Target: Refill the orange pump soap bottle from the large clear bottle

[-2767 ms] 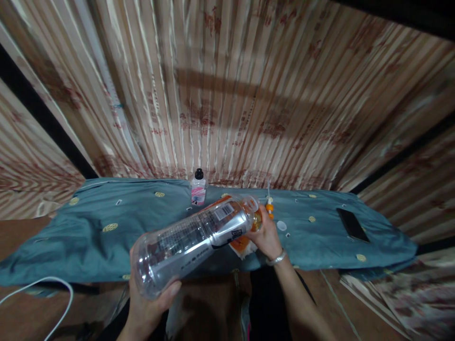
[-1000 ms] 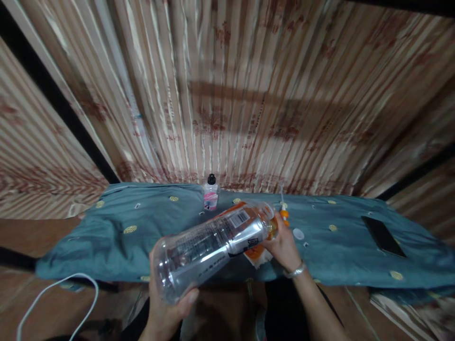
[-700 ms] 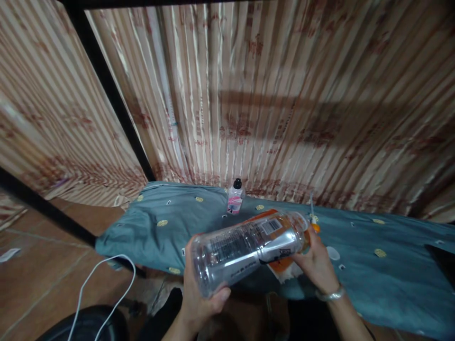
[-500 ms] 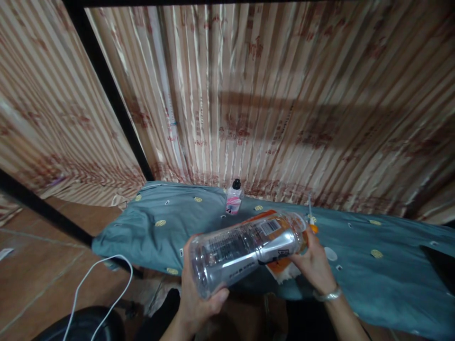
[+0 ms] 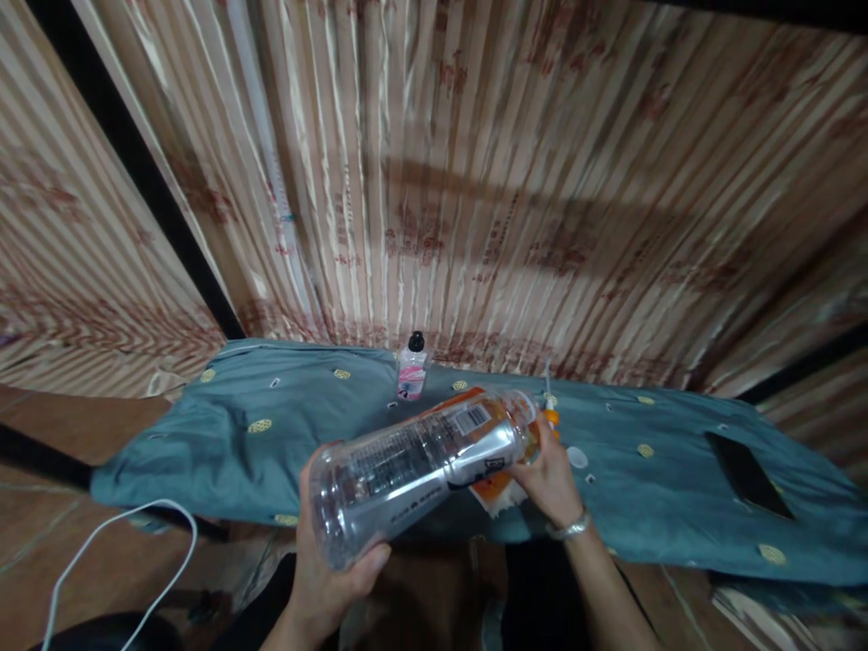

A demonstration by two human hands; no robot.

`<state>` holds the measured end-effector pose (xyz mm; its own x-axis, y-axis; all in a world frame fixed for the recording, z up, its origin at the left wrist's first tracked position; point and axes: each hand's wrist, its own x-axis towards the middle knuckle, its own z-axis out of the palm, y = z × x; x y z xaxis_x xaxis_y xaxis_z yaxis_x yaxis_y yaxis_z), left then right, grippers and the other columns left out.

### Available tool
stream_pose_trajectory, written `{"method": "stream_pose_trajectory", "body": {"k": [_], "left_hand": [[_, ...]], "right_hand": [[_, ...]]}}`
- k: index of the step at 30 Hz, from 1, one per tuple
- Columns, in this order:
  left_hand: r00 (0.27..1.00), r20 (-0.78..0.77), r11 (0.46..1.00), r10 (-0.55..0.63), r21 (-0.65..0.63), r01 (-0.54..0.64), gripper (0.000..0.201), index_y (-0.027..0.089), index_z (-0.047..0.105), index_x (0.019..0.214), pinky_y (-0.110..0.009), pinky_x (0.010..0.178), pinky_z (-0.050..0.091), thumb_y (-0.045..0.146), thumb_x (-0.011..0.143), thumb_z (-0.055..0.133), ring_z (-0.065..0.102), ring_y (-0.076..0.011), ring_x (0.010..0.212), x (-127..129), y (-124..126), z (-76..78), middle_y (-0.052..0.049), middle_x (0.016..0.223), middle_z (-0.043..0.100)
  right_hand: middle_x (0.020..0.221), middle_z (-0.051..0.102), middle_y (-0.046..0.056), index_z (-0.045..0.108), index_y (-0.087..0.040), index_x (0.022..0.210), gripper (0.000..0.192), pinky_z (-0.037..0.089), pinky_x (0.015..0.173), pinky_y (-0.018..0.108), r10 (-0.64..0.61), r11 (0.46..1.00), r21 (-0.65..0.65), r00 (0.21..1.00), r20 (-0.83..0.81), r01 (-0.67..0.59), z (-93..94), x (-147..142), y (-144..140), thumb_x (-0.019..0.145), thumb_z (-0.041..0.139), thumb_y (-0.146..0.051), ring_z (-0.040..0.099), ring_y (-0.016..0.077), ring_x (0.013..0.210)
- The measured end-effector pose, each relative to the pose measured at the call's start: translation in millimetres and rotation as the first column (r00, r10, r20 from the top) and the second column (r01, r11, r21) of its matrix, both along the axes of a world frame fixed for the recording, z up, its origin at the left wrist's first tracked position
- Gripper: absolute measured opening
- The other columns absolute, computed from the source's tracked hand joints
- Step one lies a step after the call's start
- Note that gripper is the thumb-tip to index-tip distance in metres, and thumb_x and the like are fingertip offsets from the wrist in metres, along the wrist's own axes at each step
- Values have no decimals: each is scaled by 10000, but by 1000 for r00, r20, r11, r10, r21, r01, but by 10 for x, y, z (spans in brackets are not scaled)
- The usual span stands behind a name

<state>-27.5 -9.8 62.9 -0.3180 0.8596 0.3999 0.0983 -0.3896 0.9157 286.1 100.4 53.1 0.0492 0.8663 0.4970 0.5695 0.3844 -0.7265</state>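
Observation:
A large clear plastic bottle (image 5: pixel 413 475), with a printed silver label and a barcode, lies tilted across both hands above the bed. My left hand (image 5: pixel 332 561) is wrapped round its base, thumb along the near side. Around the neck end, my right hand (image 5: pixel 551 470) grips with thumb and fingers; a bracelet is on that wrist. Partly hidden behind the bottle is an orange packet (image 5: pixel 498 493) with a pale torn-looking edge. Just beyond the right hand lies an orange-and-white pump top (image 5: pixel 551 411) with a thin tube. Close by is a round white disc (image 5: pixel 577 457).
A small bottle with black cap and pink label (image 5: pixel 412 369) stands toward the back of the teal bedding (image 5: pixel 264 470). To the right lies a dark flat phone or tablet (image 5: pixel 748 475). Striped curtains (image 5: pixel 461 199) hang behind, with black bed posts (image 5: pixel 155 190). A white cable (image 5: pixel 108 529) loops at lower left.
The view has swung right, so everything sits further left and the whole dark flat device shows. Both hands still hold the bottle in nearly the same pose.

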Motion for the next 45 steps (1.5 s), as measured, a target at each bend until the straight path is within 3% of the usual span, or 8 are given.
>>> {"method": "stream_pose_trajectory", "body": {"k": [6, 10, 14, 19, 26, 36, 40, 45], "left_hand": [[1000, -29, 1000, -2, -16, 2, 823, 209, 655, 1395, -552, 910, 715, 502, 692, 968, 828, -418, 1076, -37, 13, 8, -181, 1282, 788], [998, -20, 998, 65, -14, -65, 878, 196, 667, 1359, -557, 889, 716, 564, 628, 987, 823, -424, 1061, 0, 28, 89, -183, 1245, 779], [999, -28, 999, 26, -35, -27, 904, 208, 640, 1408, -538, 906, 715, 536, 642, 990, 825, -408, 1074, 11, 22, 125, -176, 1263, 785], [1000, -5, 1000, 22, -12, -22, 859, 203, 656, 1361, -545, 957, 702, 534, 644, 993, 818, -421, 1124, -3, -1, 75, -177, 1266, 783], [992, -124, 997, 7, 77, 2, 946, 206, 582, 1543, -532, 951, 710, 516, 732, 956, 816, -416, 1174, -62, 45, -42, -193, 1357, 761], [980, -193, 991, 35, 136, -8, 806, 209, 626, 1445, -507, 883, 730, 496, 766, 949, 831, -413, 1132, -94, 30, -4, -198, 1348, 750], [987, -156, 992, 46, 123, -27, 798, 194, 656, 1392, -501, 832, 735, 556, 747, 954, 846, -398, 1052, -30, 34, 99, -190, 1268, 773], [990, -11, 988, 144, 57, -143, 951, 173, 683, 1346, -493, 777, 725, 699, 611, 977, 838, -386, 945, 128, 47, 199, -183, 1152, 789]], "right_hand": [[1329, 808, 162, 664, -206, 1465, 774, 600, 1170, 602, 20, 1000, -14, 1000, -5, -20, 38, -8, 1, 770, 906, -447, 766, 410, 1290], [1357, 793, 166, 656, -211, 1477, 803, 590, 1181, 609, 7, 1000, -23, 1000, -3, -7, 41, -4, 1, 766, 920, -473, 753, 412, 1312], [1406, 779, 166, 649, -210, 1484, 811, 581, 1196, 598, 10, 1000, -26, 1000, -6, -10, 33, -3, 1, 754, 917, -440, 746, 404, 1327], [1371, 787, 173, 655, -199, 1474, 798, 576, 1197, 599, 8, 1000, -22, 1000, -14, -8, 29, -7, 1, 770, 902, -484, 751, 402, 1309], [1398, 778, 184, 610, -195, 1528, 885, 567, 1202, 612, 6, 999, -40, 999, -34, -7, -13, 15, 14, 760, 909, -519, 751, 409, 1316], [1406, 787, 158, 641, -212, 1520, 832, 583, 1201, 569, 27, 1000, -6, 1000, -6, -27, 35, 8, 6, 752, 910, -385, 750, 394, 1334], [1427, 780, 164, 634, -212, 1523, 840, 568, 1217, 586, 33, 999, -7, 999, -17, -33, 7, 20, 15, 752, 913, -397, 743, 399, 1346], [1435, 767, 184, 605, -204, 1550, 904, 546, 1231, 633, 32, 999, -40, 999, -36, -34, -33, 22, 23, 737, 936, -417, 734, 422, 1353]]}}
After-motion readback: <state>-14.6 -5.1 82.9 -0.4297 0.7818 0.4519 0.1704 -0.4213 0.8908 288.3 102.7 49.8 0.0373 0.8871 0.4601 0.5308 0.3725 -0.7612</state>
